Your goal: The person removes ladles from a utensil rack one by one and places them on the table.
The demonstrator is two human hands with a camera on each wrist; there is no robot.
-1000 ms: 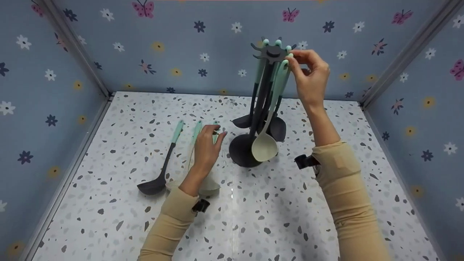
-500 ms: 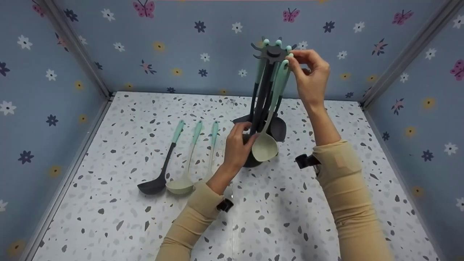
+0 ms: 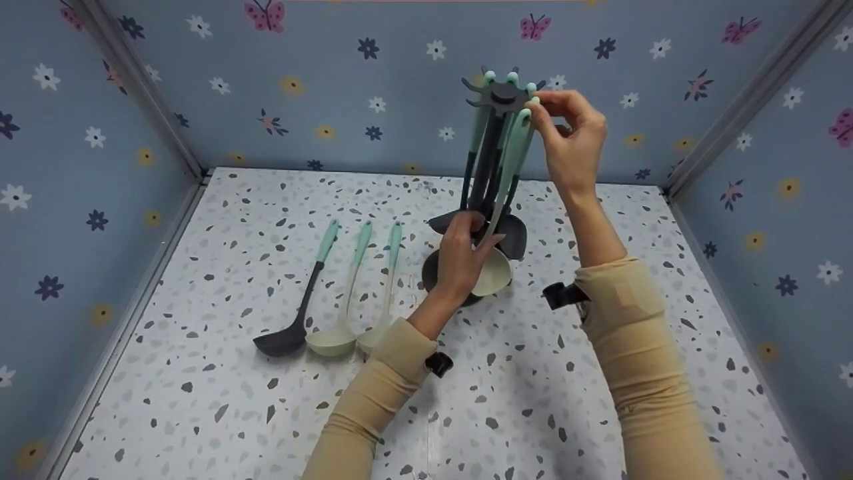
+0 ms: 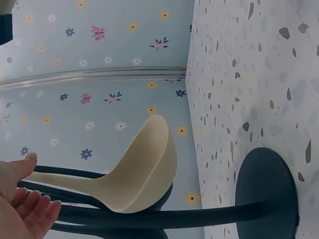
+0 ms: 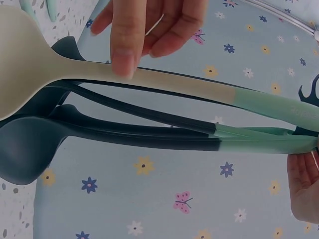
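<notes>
A cream ladle (image 3: 494, 272) with a mint handle hangs at the front right of a dark utensil stand (image 3: 503, 97). At the top, my right hand (image 3: 574, 137) pinches the ladle's handle end by the hooks; the right wrist view shows only part of this hand at its right edge. Lower down, my left hand (image 3: 461, 260) reaches around the ladle's stem. Its thumb overlaps the stem in the right wrist view, while the fingers lie loosely bent, with space between them and the thumb in the left wrist view. Dark utensils (image 5: 25, 149) with mint handles hang behind the ladle.
Left of the stand, a dark ladle (image 3: 283, 341) and two cream utensils (image 3: 331, 341) with mint handles lie side by side on the speckled table (image 3: 220, 413). The stand's round dark base (image 4: 266, 189) rests on the table. Patterned panels (image 3: 373, 60) enclose the back and sides.
My left hand has moved right and slightly up, from over the lying utensils to the hanging cream ladle's stem, uncovering those utensils. My right hand has stayed at the handle end.
</notes>
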